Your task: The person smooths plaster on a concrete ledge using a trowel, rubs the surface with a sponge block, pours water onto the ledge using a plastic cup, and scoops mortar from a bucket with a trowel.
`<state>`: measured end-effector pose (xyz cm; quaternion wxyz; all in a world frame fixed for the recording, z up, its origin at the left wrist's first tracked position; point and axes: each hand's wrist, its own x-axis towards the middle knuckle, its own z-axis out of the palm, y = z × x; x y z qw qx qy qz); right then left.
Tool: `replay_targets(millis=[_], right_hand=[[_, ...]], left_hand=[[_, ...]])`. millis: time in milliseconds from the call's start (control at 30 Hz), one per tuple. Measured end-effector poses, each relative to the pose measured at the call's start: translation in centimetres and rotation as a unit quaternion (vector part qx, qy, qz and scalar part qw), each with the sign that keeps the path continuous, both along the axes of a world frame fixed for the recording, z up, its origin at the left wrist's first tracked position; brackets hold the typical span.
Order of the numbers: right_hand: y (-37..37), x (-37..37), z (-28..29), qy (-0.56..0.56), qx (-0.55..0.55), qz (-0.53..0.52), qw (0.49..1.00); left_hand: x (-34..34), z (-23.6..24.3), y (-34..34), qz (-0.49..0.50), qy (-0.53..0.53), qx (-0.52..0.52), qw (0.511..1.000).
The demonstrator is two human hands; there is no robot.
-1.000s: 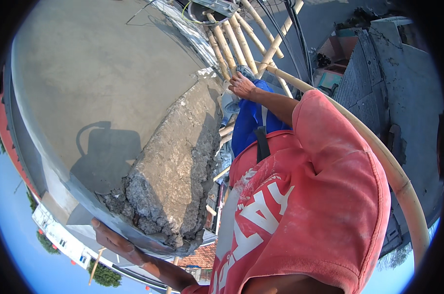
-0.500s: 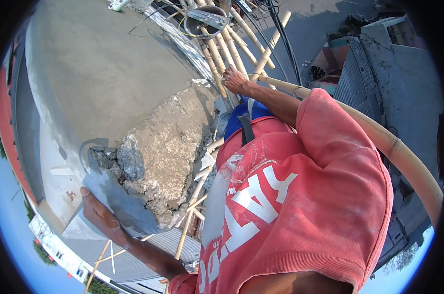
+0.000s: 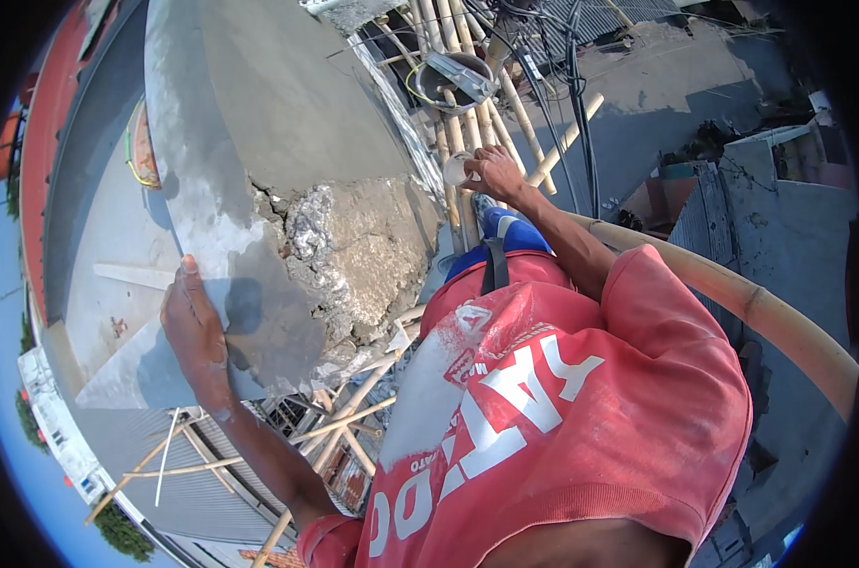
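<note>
My left hand (image 3: pixel 195 327) lies along the outer edge of a grey concrete wall top (image 3: pixel 259 312), fingers stretched out and holding nothing. Close to my right thigh, my right hand (image 3: pixel 496 175) is closed on a small clear cup (image 3: pixel 460 168), tilted; what is in it cannot be made out. Between my arms, a rough, cracked patch of wet mortar (image 3: pixel 363 256) sits against the smoother plastered face (image 3: pixel 297 104). Beyond my right hand stands a dark bucket (image 3: pixel 429 87) with a grey metal tool (image 3: pixel 460 78) laid across its rim.
Bamboo poles (image 3: pixel 477 123) form a scaffold under and ahead of me. A thick bamboo rail (image 3: pixel 733 298) curves past my right side. Black cables (image 3: pixel 573 95) hang at the far right. Corrugated roofs (image 3: pixel 226 473) lie below. An orange, yellow-rimmed object (image 3: pixel 143 147) lies beyond the wall edge.
My right hand has come up from beside the bamboo, and the clear cup now shows in it. The view has shifted, and my left hand sits farther up along the wall edge.
</note>
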<state>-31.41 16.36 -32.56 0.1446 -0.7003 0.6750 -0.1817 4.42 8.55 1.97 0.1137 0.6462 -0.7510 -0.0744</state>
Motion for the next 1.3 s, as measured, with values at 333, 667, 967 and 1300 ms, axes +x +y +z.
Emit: replay_targets(millis=[333, 667, 967, 1300], right_hand=[[-9.0, 3.7, 33.3, -0.169, -0.306, 0.055, 0.935], [-37.1, 19.1, 40.1, -0.020, -0.356, 0.308, 0.882], [-25.8, 11.0, 45.8, -0.357, -0.215, 0.366, 0.832], [-14.6, -5.2, 18.4, -0.514, 0.117, 0.026, 0.849]], left_hand=[[0.1, -1.0, 2.2, -0.094, -0.044, -0.103, 0.989], [0.1, -0.7, 1.7, -0.154, -0.061, -0.129, 0.978], [-0.2, 0.1, 1.3, -0.103, -0.037, -0.111, 0.988], [-0.4, 0.1, 2.5, 0.001, -0.021, -0.060, 0.998]])
